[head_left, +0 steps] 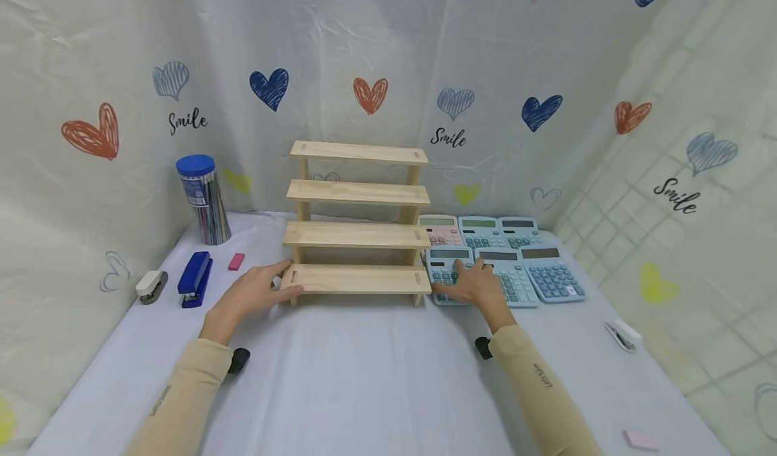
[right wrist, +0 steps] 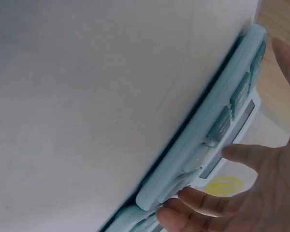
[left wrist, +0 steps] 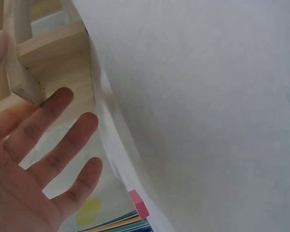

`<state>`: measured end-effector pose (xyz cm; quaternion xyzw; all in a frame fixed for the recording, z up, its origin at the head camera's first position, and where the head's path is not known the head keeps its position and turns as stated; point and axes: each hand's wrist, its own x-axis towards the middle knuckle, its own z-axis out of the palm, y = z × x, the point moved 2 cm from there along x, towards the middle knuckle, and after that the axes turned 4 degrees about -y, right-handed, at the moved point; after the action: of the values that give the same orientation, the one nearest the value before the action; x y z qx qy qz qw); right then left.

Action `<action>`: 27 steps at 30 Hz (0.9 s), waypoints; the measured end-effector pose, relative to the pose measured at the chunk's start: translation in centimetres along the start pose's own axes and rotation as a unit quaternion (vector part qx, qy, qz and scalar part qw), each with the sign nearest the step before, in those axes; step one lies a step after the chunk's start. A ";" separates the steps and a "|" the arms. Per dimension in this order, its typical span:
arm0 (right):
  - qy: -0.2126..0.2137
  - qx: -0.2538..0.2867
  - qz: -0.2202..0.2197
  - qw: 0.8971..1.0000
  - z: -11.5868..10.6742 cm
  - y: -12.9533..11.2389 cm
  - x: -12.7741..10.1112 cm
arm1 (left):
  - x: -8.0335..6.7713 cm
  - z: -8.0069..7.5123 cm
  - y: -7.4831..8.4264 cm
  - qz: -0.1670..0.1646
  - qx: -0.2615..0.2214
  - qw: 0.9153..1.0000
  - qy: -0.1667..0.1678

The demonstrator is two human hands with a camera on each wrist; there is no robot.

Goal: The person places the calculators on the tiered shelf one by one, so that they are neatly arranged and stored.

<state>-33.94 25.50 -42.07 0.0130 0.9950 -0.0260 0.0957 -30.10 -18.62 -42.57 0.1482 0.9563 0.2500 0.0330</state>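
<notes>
Wooden four-tier step shelf [head_left: 358, 223]: stands upright at the middle of the table [head_left: 376, 368], back to the heart-printed backdrop [head_left: 376, 51]; all four boards bare.

Left hand [head_left: 255, 294]: lies on the table at the shelf's left end, fingers straight and spread, holding nothing; fingertips [left wrist: 63, 99] touch the left edge of the lowest board. In the left wrist view the palm is open beside the shelf's leg.

Right hand [head_left: 476, 287]: lies flat over the front-left blue calculator [head_left: 446, 275], just right of the shelf's bottom tier, fingers extended and relaxed on the keys, with no grasp visible. The right wrist view shows the calculator's edge [right wrist: 208, 140] resting on the table with fingers [right wrist: 203, 200] along it.

Calculators: six in two rows of three, right of the shelf. Back row: pink calculator [head_left: 440, 230] nearest the shelf, then two blue ones. Front row: three blue, the left one under the right hand.

Left side of table: blue-lidded pencil cylinder [head_left: 203, 200] near the backdrop; blue stapler [head_left: 195, 279]; white stapler [head_left: 151, 286] just left of it; pink eraser [head_left: 236, 261] between the blue stapler and the shelf.

Right side of table: second white stapler [head_left: 622, 335] well apart from the calculators; second pink eraser [head_left: 640, 440] at the near edge.
</notes>
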 end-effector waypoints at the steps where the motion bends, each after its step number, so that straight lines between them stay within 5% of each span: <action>1: -0.001 -0.003 0.005 1.000 0.0 -0.1 -0.1 | 0.0 0.0 -0.1 -0.002 -0.004 1.000 -0.002; 12: -0.043 0.008 0.042 0.998 0.3 -1.0 -1.3 | -0.2 -0.3 0.1 -0.002 -0.021 1.000 -0.014; 27: -0.080 -0.017 0.037 0.996 0.9 -1.0 -3.6 | 0.0 0.0 -0.1 0.000 -0.022 1.000 -0.022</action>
<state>-30.24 24.36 -42.23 0.0457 0.9832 -0.0070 0.1763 -30.12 -18.70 -42.59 0.1528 0.9496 0.2675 0.0574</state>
